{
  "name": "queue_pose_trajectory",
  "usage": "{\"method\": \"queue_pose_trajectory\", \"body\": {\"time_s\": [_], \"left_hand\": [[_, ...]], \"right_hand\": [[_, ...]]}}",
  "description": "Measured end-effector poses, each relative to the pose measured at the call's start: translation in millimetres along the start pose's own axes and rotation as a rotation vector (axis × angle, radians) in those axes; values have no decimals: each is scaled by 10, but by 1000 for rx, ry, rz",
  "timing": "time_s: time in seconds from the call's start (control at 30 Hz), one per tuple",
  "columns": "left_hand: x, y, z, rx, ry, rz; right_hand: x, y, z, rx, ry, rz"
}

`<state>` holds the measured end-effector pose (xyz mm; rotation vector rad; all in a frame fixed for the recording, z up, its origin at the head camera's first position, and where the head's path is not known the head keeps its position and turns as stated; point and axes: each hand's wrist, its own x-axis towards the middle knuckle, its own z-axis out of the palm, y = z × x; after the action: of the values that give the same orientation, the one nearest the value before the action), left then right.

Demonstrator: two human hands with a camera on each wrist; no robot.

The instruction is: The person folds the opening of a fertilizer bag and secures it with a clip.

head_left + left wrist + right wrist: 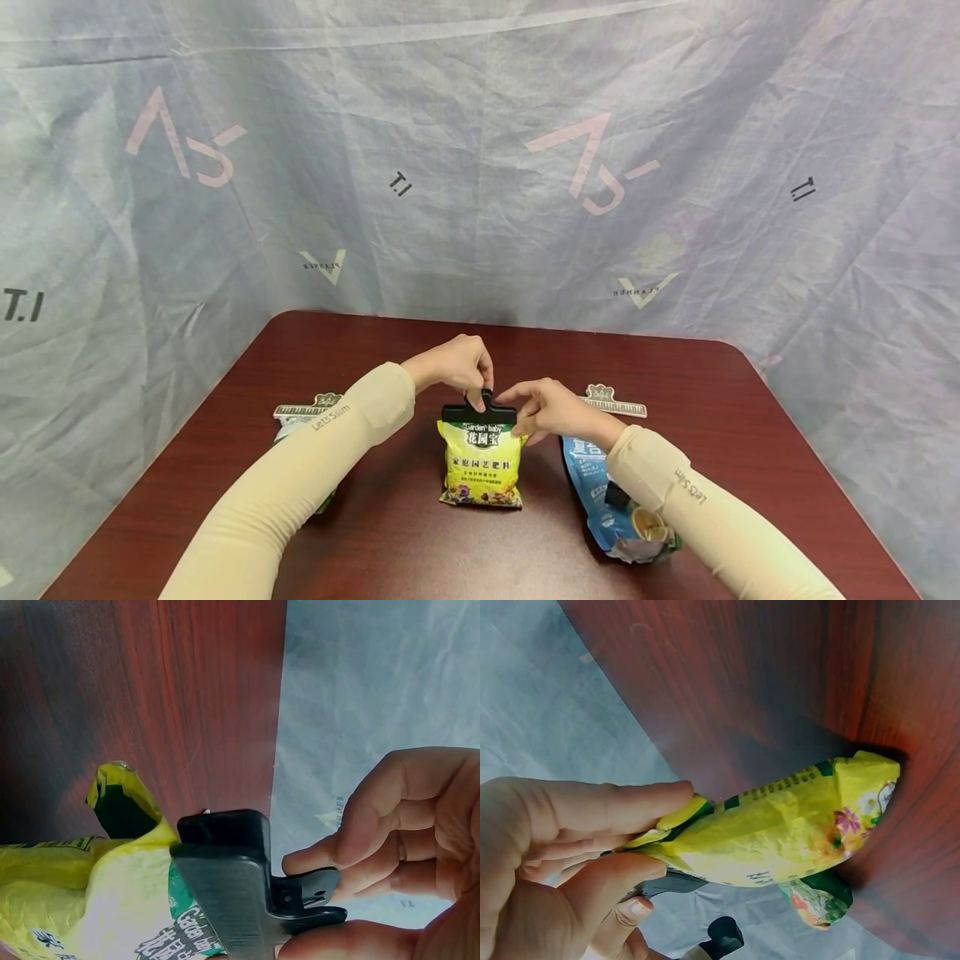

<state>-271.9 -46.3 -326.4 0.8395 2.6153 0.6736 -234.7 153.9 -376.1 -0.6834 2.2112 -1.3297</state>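
A small yellow fertilizer bag (480,473) with a green top and flowers printed low on its front stands upright at the middle of the table. Across its top edge lies a wide black clip (457,413). My left hand (459,362) pinches the handles of this clip (232,892) between thumb and fingers; in the left wrist view its mouth is at the bag's top. The upper right corner of the yellow bag (780,832) is pinched between the thumb and fingers of my right hand (558,410).
On the right lies a blue pouch (588,483), partly under my right forearm, with a white ruler-like clip (626,408) behind it. Another white clip (296,411) and a bag, mostly hidden by my left arm, are on the left. A grey cloth (480,167) hangs behind the dark red table (420,558).
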Motion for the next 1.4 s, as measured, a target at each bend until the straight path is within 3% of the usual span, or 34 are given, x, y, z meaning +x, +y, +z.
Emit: {"method": "queue_pose_trajectory", "body": {"time_s": [0.27, 0.47, 0.73, 1.1, 1.4], "left_hand": [[1, -6, 7, -4, -8, -4], [2, -31, 18, -4, -12, -19], [0, -67, 39, -33, -11, -35], [3, -96, 31, -82, -29, -105], [12, -143, 46, -130, -32, -137]], "right_hand": [[-13, 30, -28, 97, -22, 29], [-12, 54, 1, 83, -6, 14], [-22, 35, 58, 74, 59, -19], [-6, 42, 127, 113, 188, -44], [-56, -107, 162, 142, 242, -22]]}}
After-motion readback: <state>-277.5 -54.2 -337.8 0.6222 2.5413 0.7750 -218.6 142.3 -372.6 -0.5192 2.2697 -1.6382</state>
